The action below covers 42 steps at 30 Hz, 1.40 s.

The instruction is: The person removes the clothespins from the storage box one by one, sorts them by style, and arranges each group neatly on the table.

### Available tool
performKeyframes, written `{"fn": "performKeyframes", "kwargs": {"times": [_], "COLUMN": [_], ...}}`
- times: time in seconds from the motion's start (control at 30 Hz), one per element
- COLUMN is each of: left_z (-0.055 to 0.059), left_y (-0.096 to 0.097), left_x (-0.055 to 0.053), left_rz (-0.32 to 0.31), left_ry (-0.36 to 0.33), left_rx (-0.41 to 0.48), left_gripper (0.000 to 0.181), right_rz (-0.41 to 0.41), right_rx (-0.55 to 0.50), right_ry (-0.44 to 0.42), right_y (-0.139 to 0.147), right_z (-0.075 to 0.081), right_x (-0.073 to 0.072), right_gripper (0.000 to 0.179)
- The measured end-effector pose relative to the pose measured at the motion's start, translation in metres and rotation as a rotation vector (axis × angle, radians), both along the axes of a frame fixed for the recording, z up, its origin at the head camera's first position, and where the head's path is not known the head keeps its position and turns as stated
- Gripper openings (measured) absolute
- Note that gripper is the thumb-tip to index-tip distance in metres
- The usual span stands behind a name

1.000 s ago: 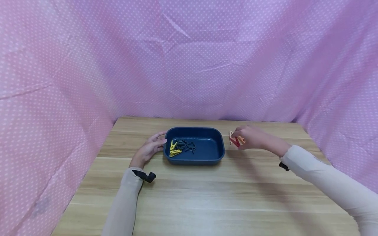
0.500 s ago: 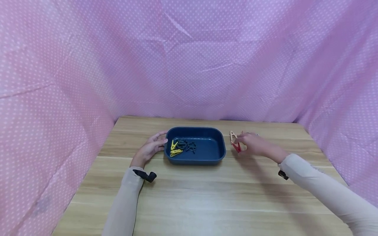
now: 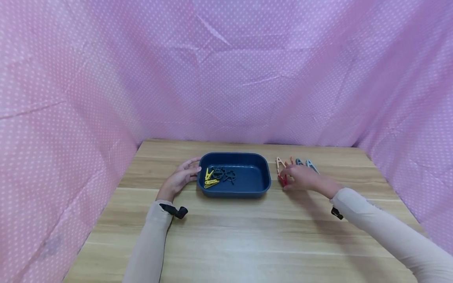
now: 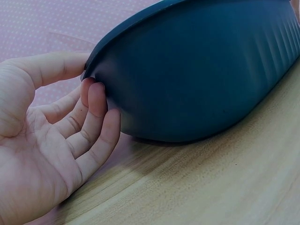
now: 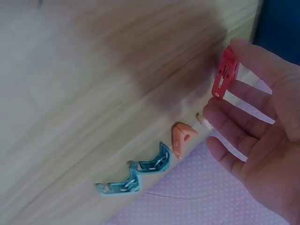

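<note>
My right hand pinches a red clothespin between thumb and fingers, just right of the dark blue basin. Beyond that hand, in a row on the table, lie a cream clothespin, an orange clothespin, a dark teal clothespin and a light blue clothespin. At the basin's left end, my left hand grips the rim, thumb on top and fingertips against the outer wall below. Inside the basin, at its left side, are yellow clothespins and dark green round clips.
The wood-grain table extends in front of the basin and to both sides. Pink dotted cloth hangs behind the table and along its sides. A small black device is strapped to each wrist.
My right hand has moved slightly toward the front with the red clothespin. The dark teal and light blue clothespins have come into view behind it. My left hand stays on the basin.
</note>
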<state>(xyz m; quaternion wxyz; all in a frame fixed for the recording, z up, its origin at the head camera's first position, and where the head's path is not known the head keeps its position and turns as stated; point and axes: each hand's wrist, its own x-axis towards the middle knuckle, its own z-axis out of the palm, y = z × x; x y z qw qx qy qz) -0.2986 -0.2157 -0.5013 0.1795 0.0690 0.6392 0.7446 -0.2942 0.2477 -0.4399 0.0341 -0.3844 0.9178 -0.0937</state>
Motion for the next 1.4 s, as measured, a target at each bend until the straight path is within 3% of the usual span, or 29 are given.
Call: {"fn": "performKeyframes", "kwargs": {"times": [0.57, 1.0, 1.27, 1.4], "left_z": [0.0, 0.0, -0.001, -0.002], "left_y": [-0.001, -0.002, -0.001, 0.0], "left_x": [-0.004, -0.001, -0.001, -0.003], "left_rz": [-0.016, -0.005, -0.006, -0.005], "left_ry": [0.007, 0.011, -0.012, -0.007], "left_rx": [0.005, 0.006, 0.014, 0.013], "left_gripper": [0.056, 0.057, 0.058, 0.056], "right_rz": [-0.05, 0.003, -0.025, -0.012], "right_rx": [0.001, -0.033, 0.004, -0.029], "right_ry": [0.008, 0.031, 0.056, 0.094], "right_y": [0.004, -0.002, -0.008, -0.011], "right_z": [-0.011, 0.002, 0.013, 0.02], "right_x": [-0.002, 0.0, 0.002, -0.004], "right_gripper": [0.037, 0.034, 0.036, 0.031]}}
